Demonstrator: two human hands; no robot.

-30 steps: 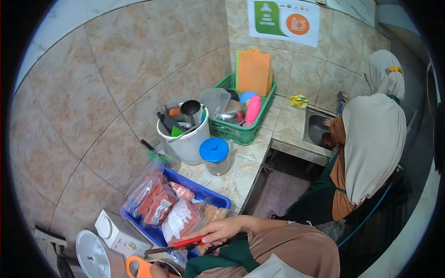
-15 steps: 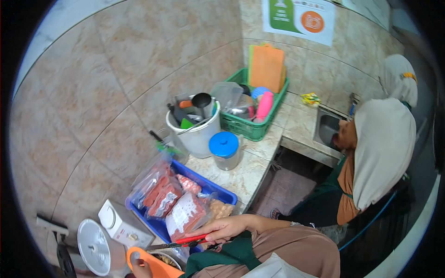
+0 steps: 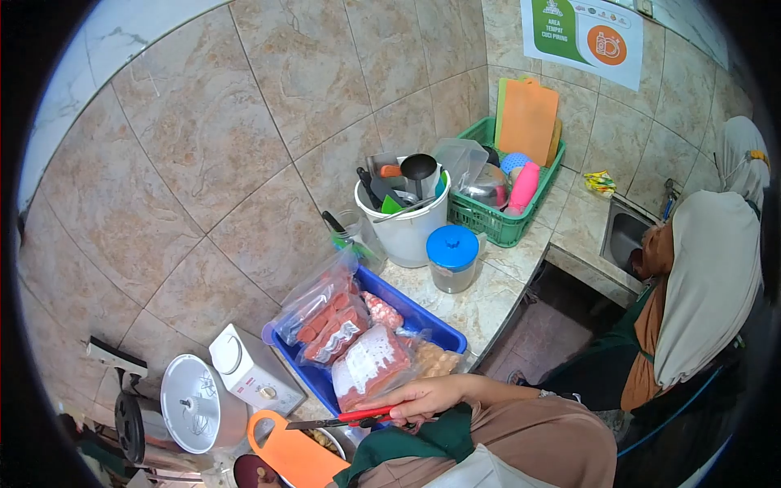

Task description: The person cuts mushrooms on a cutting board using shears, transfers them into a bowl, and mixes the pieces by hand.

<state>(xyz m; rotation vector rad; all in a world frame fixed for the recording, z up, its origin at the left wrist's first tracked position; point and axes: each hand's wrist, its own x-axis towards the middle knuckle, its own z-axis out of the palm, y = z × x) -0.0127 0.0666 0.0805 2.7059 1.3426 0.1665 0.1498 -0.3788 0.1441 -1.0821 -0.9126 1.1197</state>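
My right hand (image 3: 427, 398) reaches in from the right and is closed around scissors (image 3: 366, 415) with red and black handles. Their blades point left, over the upper edge of an orange cutting board (image 3: 305, 457). The board lies tilted, with its looped handle to the left. Partly behind it is a bowl holding food pieces (image 3: 325, 439). At the bottom edge, fingertips of my left hand (image 3: 265, 477) show beside a dark maroon round thing (image 3: 248, 469); the rest is cut off. Close above my right hand, packaged red meat (image 3: 370, 366) sits in a blue tray (image 3: 439, 329).
A white mixer (image 3: 252, 370) with a metal bowl (image 3: 199, 407) stands left. Behind the tray are a utensil bucket (image 3: 403, 236), a blue-lidded jar (image 3: 453, 256) and a green basket (image 3: 496, 224). On the right, another person (image 3: 700, 285) bends at a sink (image 3: 626, 232).
The view has shifted, so everything sits farther right and the wall fills more of the left. My right hand still holds the scissors above the board.
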